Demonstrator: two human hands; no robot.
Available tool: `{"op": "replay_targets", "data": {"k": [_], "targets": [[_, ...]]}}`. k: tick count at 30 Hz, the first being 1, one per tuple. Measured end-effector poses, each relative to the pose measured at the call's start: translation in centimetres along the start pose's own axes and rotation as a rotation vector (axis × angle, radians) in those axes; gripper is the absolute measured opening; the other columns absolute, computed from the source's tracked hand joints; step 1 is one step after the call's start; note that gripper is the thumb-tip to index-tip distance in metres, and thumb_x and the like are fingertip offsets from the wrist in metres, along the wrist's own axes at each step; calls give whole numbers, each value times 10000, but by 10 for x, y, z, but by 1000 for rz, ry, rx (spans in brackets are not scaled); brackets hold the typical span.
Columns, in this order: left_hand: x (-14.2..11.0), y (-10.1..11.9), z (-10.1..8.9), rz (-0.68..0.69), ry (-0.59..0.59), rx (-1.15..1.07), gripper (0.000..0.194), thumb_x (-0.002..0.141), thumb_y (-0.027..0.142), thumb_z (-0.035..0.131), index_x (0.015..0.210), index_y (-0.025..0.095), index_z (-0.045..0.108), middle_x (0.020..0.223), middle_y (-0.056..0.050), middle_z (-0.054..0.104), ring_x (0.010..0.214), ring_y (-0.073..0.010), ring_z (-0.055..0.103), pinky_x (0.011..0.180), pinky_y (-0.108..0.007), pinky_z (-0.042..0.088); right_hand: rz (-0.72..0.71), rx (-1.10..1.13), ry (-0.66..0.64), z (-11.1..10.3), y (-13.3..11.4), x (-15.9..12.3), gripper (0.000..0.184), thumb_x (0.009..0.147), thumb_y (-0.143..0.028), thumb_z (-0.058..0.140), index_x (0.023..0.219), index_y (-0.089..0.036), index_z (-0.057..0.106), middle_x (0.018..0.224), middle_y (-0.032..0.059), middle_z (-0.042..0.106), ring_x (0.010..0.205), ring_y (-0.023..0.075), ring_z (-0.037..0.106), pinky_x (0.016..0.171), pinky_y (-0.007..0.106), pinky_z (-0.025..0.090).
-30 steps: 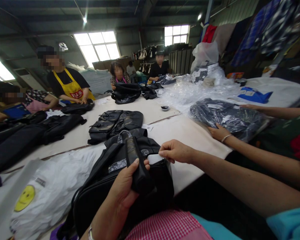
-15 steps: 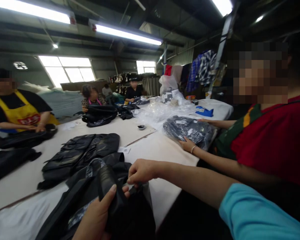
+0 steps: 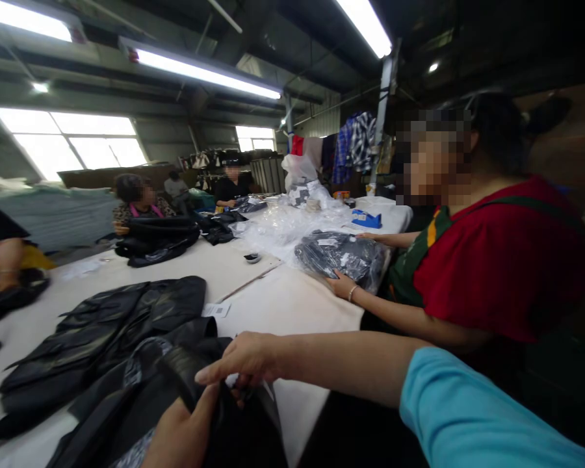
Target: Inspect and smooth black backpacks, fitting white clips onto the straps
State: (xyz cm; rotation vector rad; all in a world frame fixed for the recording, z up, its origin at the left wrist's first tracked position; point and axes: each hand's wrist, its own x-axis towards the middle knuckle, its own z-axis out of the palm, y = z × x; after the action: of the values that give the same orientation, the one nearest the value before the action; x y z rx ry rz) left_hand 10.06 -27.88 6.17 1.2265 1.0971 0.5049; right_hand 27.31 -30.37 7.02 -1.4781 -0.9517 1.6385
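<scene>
A black jacket [image 3: 110, 403] with a patterned lining lies bunched at the table's near edge. My left hand [image 3: 182, 426] grips part of it, thumb on top and the other fingers hidden under the cloth. Just beyond that thumb is my right hand [image 3: 248, 361], its index finger stretched along the jacket's dark edge. Its other fingers are curled round something small, with a bit of white and something dark showing, too unclear to name. Behind this garment a second black jacket [image 3: 112, 318] lies flat, and a white tag [image 3: 218, 310] is beside it.
To my right, a person in red [image 3: 487, 260] has both hands on a plastic-wrapped dark garment [image 3: 341, 253]. Clear plastic bags [image 3: 277, 224], a blue tape dispenser [image 3: 366, 219] and a small dark round object [image 3: 252, 258] lie on the white table [image 3: 292, 305]. Other people handle black garments across it.
The view has swung right, so things appear further left. My right hand has come over close to my left thumb, and its index finger has straightened. My left hand keeps its hold on the jacket.
</scene>
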Motion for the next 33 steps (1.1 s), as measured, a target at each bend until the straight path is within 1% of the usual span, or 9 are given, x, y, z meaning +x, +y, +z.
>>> {"op": "replay_targets", "data": {"k": [4, 7, 9, 15, 19, 24, 26, 29, 33], "targets": [[-7, 9, 13, 167, 80, -62, 89, 714, 138, 731, 790, 178, 707, 759, -67, 748, 949, -313, 709, 739, -302, 575, -50, -66, 133, 11, 1, -1, 370, 559, -394, 872, 625, -172, 583, 431, -73, 452, 383, 73, 383, 356, 189, 262], [-3, 3, 12, 246, 131, -94, 82, 681, 101, 736, 711, 159, 687, 757, -80, 736, 945, -288, 699, 746, -253, 546, -82, -57, 146, 16, 7, 11, 349, 586, -319, 835, 587, -186, 513, 390, -87, 401, 354, 66, 336, 338, 191, 222], [-3, -3, 10, 273, 123, -151, 90, 683, 107, 738, 755, 148, 701, 804, -83, 742, 947, -271, 696, 752, -237, 535, -86, -23, 138, 19, 13, 18, 350, 604, -286, 805, 583, -196, 468, 387, -88, 399, 342, 65, 325, 334, 194, 210], [-12, -9, 4, 150, 40, -328, 358, 678, 177, 791, 1021, 129, 699, 878, -101, 750, 875, -267, 710, 718, -274, 549, -69, 182, 108, 23, 24, 24, 306, 603, -281, 767, 648, -190, 478, 446, -66, 475, 361, 76, 404, 354, 183, 247], [-15, -18, 1, 39, 62, -420, 479, 663, 317, 857, 1051, 123, 653, 719, -66, 702, 667, -210, 690, 603, -256, 524, -77, 238, 85, 24, 26, 23, 368, 609, -365, 797, 695, -192, 484, 455, -75, 469, 341, 61, 360, 344, 180, 204], [-16, -28, 3, -54, 25, -437, 532, 678, 559, 807, 967, 150, 629, 489, 74, 472, 416, -102, 486, 442, -194, 390, -80, 264, 67, 25, 26, 21, 432, 600, -417, 826, 713, -192, 475, 463, -79, 463, 339, 57, 355, 348, 186, 196], [-21, -27, 5, -48, 28, -455, 535, 660, 567, 815, 948, 158, 624, 507, 75, 472, 440, -104, 505, 455, -196, 401, -90, 280, 42, 25, 25, 17, 466, 583, -450, 839, 727, -183, 485, 477, -73, 482, 349, 54, 372, 352, 184, 204], [-31, -21, 7, -4, 51, -483, 518, 629, 484, 858, 963, 154, 638, 664, 8, 619, 597, -152, 632, 548, -229, 486, -102, 259, 27, 24, 25, 11, 497, 580, -490, 848, 742, -165, 508, 479, -73, 487, 351, 44, 370, 356, 186, 208], [-40, -17, 12, 39, 43, -540, 469, 660, 409, 847, 991, 134, 661, 783, -44, 692, 672, -168, 669, 627, -254, 528, -113, 245, 27, 23, 24, 8, 489, 602, -492, 843, 727, -167, 500, 447, -100, 428, 340, 25, 302, 354, 186, 143]]}}
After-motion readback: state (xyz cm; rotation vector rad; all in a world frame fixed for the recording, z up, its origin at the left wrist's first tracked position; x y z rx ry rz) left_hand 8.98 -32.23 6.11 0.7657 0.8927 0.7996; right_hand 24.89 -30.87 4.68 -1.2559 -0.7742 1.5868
